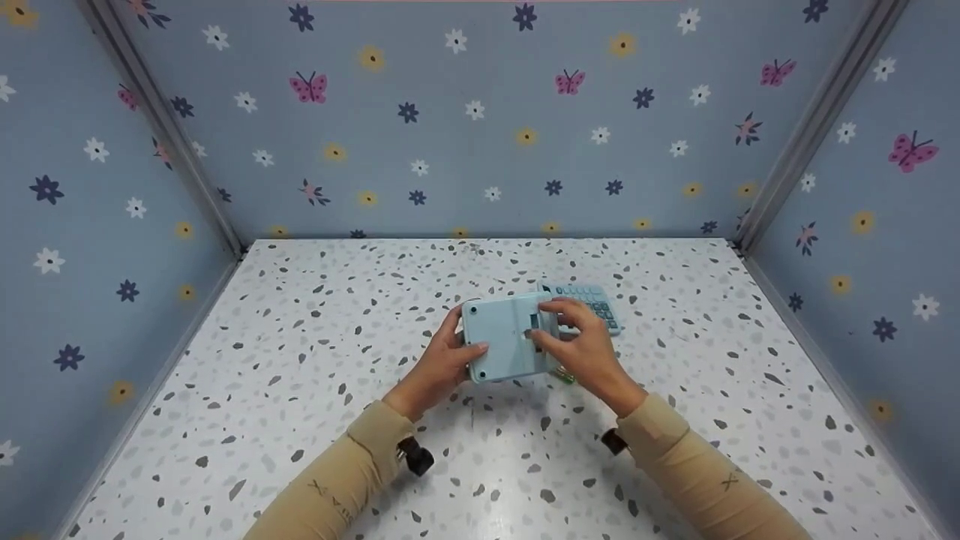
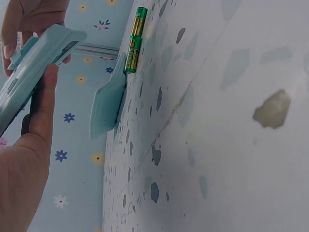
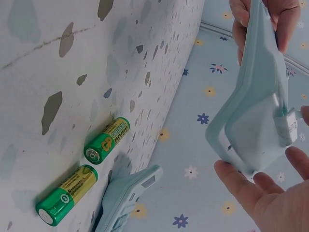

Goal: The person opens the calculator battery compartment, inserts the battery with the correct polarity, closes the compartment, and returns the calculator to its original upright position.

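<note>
A light-blue calculator (image 1: 499, 341) is held above the table, its back with small dark feet facing up in the head view. My left hand (image 1: 442, 360) grips its left end, thumb across the back. My right hand (image 1: 589, 349) is at the other end, where thumb and finger pinch a small battery cover (image 3: 287, 126) that stands tilted out from the back. Beside it a dark opening (image 1: 535, 322) shows. Two green-and-gold batteries, one nearer (image 3: 67, 195) and one farther (image 3: 107, 141), lie on the table below the right hand.
A second light-blue calculator (image 1: 607, 307) lies keys up on the speckled white table (image 1: 300, 375), behind the right hand and partly hidden by it. Blue flowered panels (image 1: 480, 150) enclose the back and both sides.
</note>
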Available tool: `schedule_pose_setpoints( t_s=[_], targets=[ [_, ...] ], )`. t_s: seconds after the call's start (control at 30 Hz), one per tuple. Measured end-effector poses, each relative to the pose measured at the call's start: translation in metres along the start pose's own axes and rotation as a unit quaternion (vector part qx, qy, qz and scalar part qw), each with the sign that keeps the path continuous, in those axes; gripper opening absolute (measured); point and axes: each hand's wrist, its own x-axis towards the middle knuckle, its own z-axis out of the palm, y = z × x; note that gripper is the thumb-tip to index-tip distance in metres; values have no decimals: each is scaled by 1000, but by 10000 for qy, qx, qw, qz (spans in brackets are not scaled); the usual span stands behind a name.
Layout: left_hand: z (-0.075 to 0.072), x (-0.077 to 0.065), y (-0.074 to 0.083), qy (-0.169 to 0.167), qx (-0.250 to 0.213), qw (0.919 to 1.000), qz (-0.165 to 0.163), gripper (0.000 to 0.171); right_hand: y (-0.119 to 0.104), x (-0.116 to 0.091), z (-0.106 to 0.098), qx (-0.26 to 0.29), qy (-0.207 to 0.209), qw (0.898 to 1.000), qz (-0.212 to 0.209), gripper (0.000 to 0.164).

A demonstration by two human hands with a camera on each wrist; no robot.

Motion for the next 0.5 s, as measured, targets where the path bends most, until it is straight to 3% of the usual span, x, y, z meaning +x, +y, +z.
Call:
schedule_pose_setpoints(
  t_s=[0.2,0.5],
  targets=[
    [-3,0,1,-1,-20,10000,-12,81,2,-1,-4,30,-199,9997,103,37],
    [-2,-1,2,-33,-147,9999,-43,81,1,-4,-9,-15,-530,9985,-117,43]
  ],
)
